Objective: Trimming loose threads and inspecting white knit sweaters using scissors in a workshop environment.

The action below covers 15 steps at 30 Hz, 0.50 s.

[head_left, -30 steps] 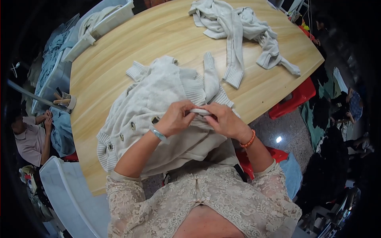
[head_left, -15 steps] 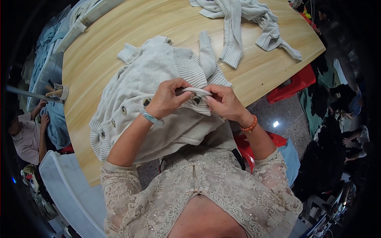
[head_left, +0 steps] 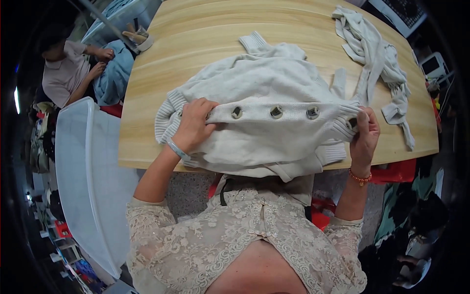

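Note:
An off-white knit cardigan [head_left: 254, 142] lies spread across the wooden table in front of me. Its button band runs sideways, with several large dark buttons [head_left: 276, 112] in a row along it. At the band's left end, beside the ribbed hem, my left hand [head_left: 196, 122] is closed on the knit, its fingertips partly hidden. My right hand [head_left: 366, 139] pinches the ribbed right end next to another dark button, thumb uppermost. Between both hands the band is stretched nearly straight.
More off-white knitwear [head_left: 374, 59] lies at the table's [head_left: 210, 36] far right. A holder with tools [head_left: 142, 39] stands at the far left edge. A pale plastic bin [head_left: 88, 171] is to my left; beyond it a person handles blue fabric [head_left: 112, 73]. A red stool [head_left: 394, 171] sits at right.
My hands, together at the ribbed part before, are now wide apart along the button band. The band has been pulled straight. My view has shifted left.

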Tool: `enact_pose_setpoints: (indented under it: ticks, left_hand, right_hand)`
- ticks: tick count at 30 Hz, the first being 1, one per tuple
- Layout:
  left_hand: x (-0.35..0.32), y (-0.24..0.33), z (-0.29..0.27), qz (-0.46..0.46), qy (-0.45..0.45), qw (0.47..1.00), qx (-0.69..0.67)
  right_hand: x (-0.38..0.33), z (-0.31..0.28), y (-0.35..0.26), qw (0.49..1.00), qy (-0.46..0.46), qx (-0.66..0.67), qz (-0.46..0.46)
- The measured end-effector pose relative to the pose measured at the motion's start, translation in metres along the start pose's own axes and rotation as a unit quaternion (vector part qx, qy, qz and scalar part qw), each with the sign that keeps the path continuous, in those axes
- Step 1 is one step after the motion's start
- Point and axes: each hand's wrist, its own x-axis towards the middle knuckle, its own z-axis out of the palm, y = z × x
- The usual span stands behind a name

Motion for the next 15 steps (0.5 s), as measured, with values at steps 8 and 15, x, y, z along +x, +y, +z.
enact_pose_setpoints:
  ticks: [8,15]
  left_hand:
    - [0.034,0.046,-0.025,0.065,0.178,0.962,-0.196]
    - [0.056,0.200,0.007,0.356,0.246,0.879,-0.201]
  right_hand:
    - [-0.011,0.089,-0.019,0.886,-0.131,-0.427,-0.128]
    - [-0.012,0.076,-0.011,0.923,-0.069,-0.342,-0.162]
